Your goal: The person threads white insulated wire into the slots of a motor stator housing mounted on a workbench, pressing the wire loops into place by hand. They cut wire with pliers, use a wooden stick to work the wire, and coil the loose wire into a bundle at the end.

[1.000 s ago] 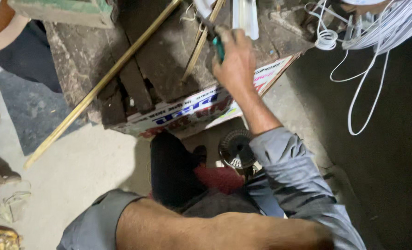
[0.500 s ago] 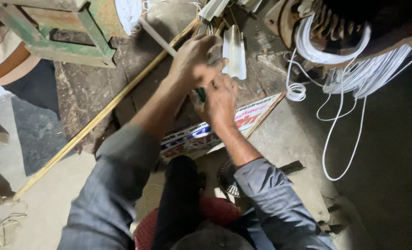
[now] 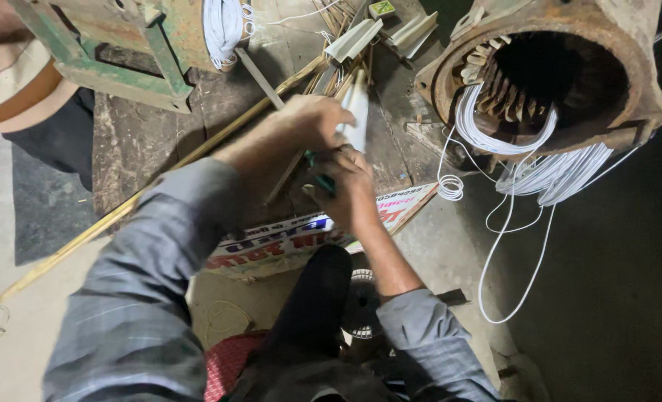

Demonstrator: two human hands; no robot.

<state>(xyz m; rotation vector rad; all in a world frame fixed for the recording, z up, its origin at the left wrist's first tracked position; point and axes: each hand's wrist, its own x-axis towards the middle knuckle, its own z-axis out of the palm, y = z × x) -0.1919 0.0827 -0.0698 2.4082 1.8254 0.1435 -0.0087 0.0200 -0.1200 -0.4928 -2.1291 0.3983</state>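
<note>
Head view: left hand [image 3: 312, 123] grips one white strip [image 3: 358, 119]; right hand [image 3: 346, 186] clamps one green-handled tool [image 3: 320, 177].

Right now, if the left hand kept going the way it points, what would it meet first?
Likely the white folded strip at the left hand, whose fingers already seem to touch it; beyond lie more white strips. Depth is unclear.

A rusty motor housing [image 3: 562, 71] spills white wire [image 3: 528, 175]; left of it, a green metal frame [image 3: 115, 56] and bamboo stick [image 3: 122, 216].
</note>
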